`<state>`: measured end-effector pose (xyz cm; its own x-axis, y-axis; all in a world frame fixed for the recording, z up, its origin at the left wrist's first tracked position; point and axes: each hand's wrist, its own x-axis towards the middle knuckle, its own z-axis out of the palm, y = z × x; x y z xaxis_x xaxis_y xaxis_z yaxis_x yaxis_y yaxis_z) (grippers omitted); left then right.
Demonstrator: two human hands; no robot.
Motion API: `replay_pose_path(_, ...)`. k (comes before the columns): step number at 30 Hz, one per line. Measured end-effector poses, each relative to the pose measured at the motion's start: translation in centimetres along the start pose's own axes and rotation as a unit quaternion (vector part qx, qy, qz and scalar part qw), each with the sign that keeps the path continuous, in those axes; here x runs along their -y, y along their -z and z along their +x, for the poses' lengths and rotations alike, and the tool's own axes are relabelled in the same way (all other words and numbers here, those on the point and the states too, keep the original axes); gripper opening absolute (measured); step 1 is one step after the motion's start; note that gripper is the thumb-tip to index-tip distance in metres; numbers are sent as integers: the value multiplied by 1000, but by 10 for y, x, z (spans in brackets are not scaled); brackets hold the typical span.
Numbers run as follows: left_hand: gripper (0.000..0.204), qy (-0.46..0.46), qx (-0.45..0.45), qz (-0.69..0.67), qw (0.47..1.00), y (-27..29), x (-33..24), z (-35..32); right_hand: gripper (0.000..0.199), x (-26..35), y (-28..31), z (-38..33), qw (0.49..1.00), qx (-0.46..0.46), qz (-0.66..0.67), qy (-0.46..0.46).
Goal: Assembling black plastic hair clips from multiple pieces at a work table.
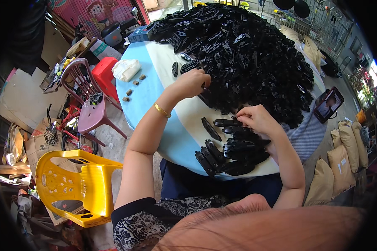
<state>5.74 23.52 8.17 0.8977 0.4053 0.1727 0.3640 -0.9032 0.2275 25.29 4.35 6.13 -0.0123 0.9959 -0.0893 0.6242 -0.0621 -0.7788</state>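
Your right hand's (259,119) fingers pinch a slim black plastic piece (225,123), best kept parallel to its neighbours; left hand's (190,84) fingers curl, contents unclear.

Yellow chair (97,184) on grey floor (112,149)

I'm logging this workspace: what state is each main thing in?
Heap of black pieces, loose and jumbled
Nearer black pieces, lying in rough groups
Left hand, curled at the heap's left edge
Right hand, bent at the nearer black pieces
Phone, propped up, screen lit
White plastic bag, crumpled
Yellow plastic armchair, upright
Purple plastic chair, upright
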Motion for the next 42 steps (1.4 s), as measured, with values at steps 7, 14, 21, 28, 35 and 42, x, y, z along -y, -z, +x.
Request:
replay_pose_path(7,31,-49,-11,-11,999,-14,3,8,16,-17,-6,1,980,-62,-91,167)
replay_pose_path(14,28,16,-234,-285,930,0,-14,10,19,-2,-4,2,968,-195,-10,156)
replay_pose_path(21,19,98,-11,-792,602,-36,-56,11,15,3,-10,1,914,-350,85,189)
replay_pose_path(28,31,84,-1,-817,570,-54,-78,4,9,8,-10,3,860,-424,-18,284)
replay_pose_path(35,32,97,-40,-806,583,-58,-78,5,6,8,-7,1,856,-421,-83,287)
replay_pose_path(42,34,83,-73,-740,663,-42,-79,1,24,9,-18,2,926,-337,54,159)
